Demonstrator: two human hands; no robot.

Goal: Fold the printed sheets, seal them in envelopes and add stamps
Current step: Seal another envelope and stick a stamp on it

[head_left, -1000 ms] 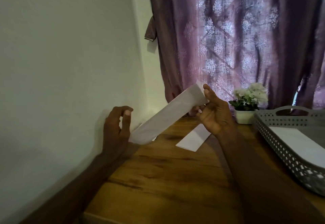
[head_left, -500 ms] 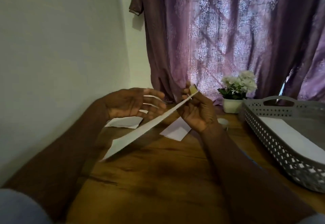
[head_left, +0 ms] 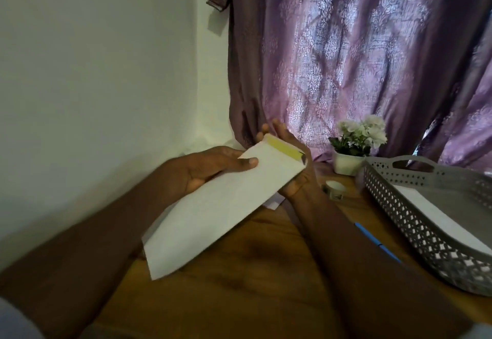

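- The white envelope point(head_left: 221, 205) is held above the bench point(head_left: 253, 280), slanting from its near-left corner up to its far-right end, where a yellow strip point(head_left: 283, 147) runs along the flap edge.
- The left hand point(head_left: 205, 168) has its grip on the envelope's upper long edge, thumb pressed on the face and fingers behind it.
- The right hand point(head_left: 295, 168) cups the far end from behind; its fingertips rise above the yellow strip, and the grip there is around the envelope's end.
- Bare wood lies below and in front of the envelope, between the two forearms; the wall point(head_left: 93, 85) closes in the left side and the patterned curtain point(head_left: 359, 59) the back.
- To the right, a grey perforated tray point(head_left: 415, 224) holding a white sheet point(head_left: 447, 219) stands on the bench, its far side cut off by the picture edge.
- A blue pen point(head_left: 378, 243) lies between the right forearm and the tray; a small roll point(head_left: 334, 189) sits near the right wrist, its print too small to read.
- A white pot of flowers point(head_left: 356, 144) stands against the curtain.
- A corner of white paper point(head_left: 274, 203) shows under the envelope, mostly hidden.
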